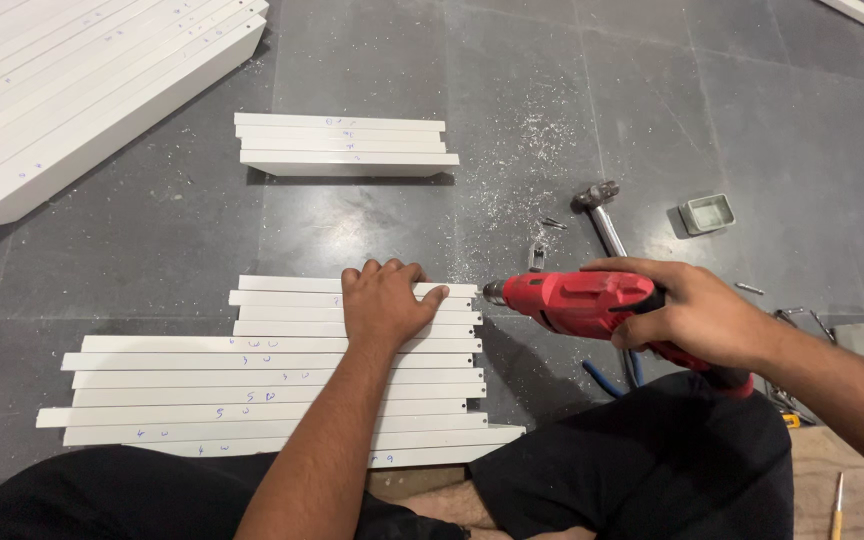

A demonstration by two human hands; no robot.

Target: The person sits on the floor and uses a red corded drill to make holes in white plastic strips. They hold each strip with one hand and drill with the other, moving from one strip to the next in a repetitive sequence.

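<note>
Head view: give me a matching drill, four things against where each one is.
Things:
1. red drill
2. hammer
3. small square tray
4. row of white boards

Places:
A. under the left hand
B. on the floor beyond the drill, head away from the person
C. in the right hand, tip at the board ends
D. on the floor right of the hammer

Pairs: 1-C, 2-B, 3-D, 4-A

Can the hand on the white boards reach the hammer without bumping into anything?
Probably not straight away. The left hand lies flat on the white boards, and the red drill, held by the right hand, sits between it and the hammer.
</note>
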